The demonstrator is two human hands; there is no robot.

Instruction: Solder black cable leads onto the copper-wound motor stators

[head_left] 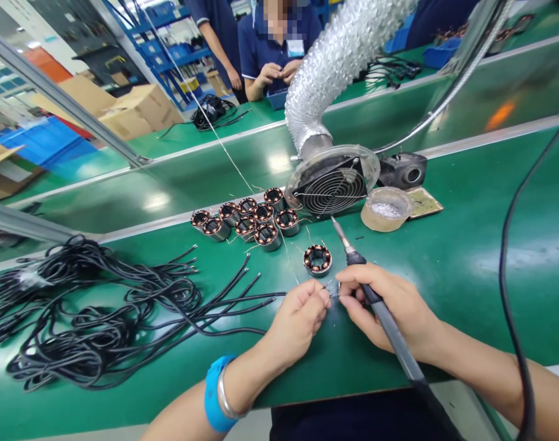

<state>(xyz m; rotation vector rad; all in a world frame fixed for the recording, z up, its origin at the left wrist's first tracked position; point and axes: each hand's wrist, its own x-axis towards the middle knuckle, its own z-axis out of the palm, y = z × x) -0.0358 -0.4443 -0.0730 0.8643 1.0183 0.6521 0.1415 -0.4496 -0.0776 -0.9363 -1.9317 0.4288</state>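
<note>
My left hand (302,318) pinches a black cable (243,301) close to its stripped end, where thin bare wires stick out. A soldering iron (380,306) lies across my right hand (390,303), gripped with its tip pointing up and away. The thumb and forefinger of that hand come close to the wire ends; whether they touch a wire I cannot tell. Just beyond both hands sits a single copper-wound motor stator (317,261) with thin leads. Several more stators (247,223) are grouped farther back on the green bench (482,275).
A heap of black cables (91,306) covers the left side. A fume fan (334,187) with a silver duct (334,67) stands behind the stators, beside a round tub (387,209) of shiny bits. The iron's cord (504,263) hangs at right. A co-worker (279,55) sits opposite.
</note>
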